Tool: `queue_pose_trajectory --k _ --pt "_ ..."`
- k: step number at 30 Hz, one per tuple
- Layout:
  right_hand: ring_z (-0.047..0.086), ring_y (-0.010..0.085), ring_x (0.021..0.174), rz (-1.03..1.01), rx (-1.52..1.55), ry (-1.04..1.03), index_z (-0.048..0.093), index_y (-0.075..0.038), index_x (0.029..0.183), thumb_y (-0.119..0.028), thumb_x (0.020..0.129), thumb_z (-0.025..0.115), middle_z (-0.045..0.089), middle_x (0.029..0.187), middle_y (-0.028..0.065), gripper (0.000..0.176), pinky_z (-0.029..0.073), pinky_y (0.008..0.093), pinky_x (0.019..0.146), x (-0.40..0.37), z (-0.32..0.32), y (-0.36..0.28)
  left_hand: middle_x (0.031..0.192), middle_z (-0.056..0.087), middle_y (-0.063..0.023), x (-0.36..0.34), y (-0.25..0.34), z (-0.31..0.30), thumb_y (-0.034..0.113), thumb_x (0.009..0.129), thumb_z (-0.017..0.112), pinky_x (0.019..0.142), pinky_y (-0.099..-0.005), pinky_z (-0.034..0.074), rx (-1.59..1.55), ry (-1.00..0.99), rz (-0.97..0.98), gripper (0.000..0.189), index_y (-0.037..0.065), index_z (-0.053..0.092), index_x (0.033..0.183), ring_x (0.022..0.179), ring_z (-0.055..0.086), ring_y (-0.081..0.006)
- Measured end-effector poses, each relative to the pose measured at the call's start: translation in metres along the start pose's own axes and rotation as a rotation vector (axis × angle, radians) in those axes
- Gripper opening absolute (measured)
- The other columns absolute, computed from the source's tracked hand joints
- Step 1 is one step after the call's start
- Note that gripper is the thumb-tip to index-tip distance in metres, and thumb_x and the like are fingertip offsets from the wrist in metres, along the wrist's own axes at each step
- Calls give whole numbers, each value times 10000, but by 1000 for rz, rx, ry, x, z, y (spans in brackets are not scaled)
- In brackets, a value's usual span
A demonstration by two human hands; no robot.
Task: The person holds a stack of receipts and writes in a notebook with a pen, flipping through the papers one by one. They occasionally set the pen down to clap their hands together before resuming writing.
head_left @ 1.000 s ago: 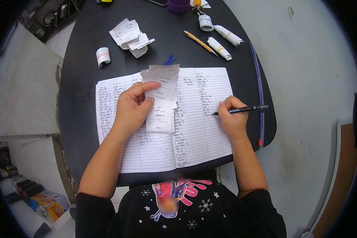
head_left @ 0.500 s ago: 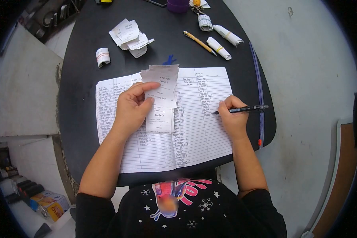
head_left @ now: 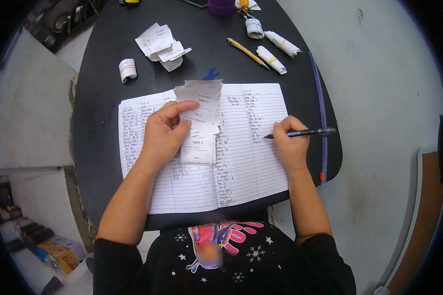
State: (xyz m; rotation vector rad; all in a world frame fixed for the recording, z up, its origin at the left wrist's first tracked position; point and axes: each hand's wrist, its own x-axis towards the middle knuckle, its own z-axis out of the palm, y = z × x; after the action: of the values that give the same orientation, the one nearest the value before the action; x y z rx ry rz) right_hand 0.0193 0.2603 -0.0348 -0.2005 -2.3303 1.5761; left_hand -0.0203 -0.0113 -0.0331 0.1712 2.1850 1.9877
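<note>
An open lined notebook (head_left: 192,189) lies on the black table, its columns filled with handwriting. My left hand (head_left: 168,129) pinches a few printed receipts (head_left: 202,113) between thumb and fingers, above the middle of the notebook; "Table 2" and "Table 3" are readable on them. In my right hand (head_left: 290,142) is a black pen (head_left: 305,132), gripped with its tip over the right page beside a written column. The hand's lower edge rests on that page.
Beyond the notebook lie a pile of receipts (head_left: 163,46), a curled receipt (head_left: 128,71), a blue object (head_left: 210,74) and a tan pen (head_left: 247,53). Rolled papers (head_left: 271,59) and a purple container (head_left: 221,7) are farther back. A blue zipper strip (head_left: 319,108) runs along the right edge.
The pen in my right hand has tilted slightly flatter, and its tip has lifted a little up the page. My left hand and the receipts have hardly moved.
</note>
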Motion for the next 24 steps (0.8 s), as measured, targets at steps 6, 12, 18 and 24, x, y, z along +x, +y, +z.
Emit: queue_pose_trajectory --k 6,12,18,24 --pt "397 56 519 -33 -6 -22 421 -45 560 15 749 612 437 528 -17 275 309 251 488 0 -1 3 1076 620 -67 0 -2 -1 -118 788 540 757 -210 501 0 2 4 362 -3 630 1119 861 596 -86" --pt "385 64 510 -108 -96 -43 413 -43 562 17 745 608 434 534 -17 273 305 255 485 -2 0 2 1073 615 -63 0 -3 -1 -116 786 541 762 -210 499 -6 1 31 358 -8 630 1115 861 595 -88" --pt "390 58 463 92 320 -9 431 -66 592 17 799 587 465 561 0 272 306 230 419 6 -8 1 1080 612 -62 0 0 -1 -115 782 548 772 -214 500 6 4 -5 363 -9 630 1120 869 594 -95" --pt "403 63 430 293 676 38 423 -108 619 -20 846 594 481 568 10 298 322 204 389 13 -17 10 1009 603 -36 0 7 4 -119 767 533 745 -203 482 -154 44 -58 377 4 647 1104 837 573 -77"
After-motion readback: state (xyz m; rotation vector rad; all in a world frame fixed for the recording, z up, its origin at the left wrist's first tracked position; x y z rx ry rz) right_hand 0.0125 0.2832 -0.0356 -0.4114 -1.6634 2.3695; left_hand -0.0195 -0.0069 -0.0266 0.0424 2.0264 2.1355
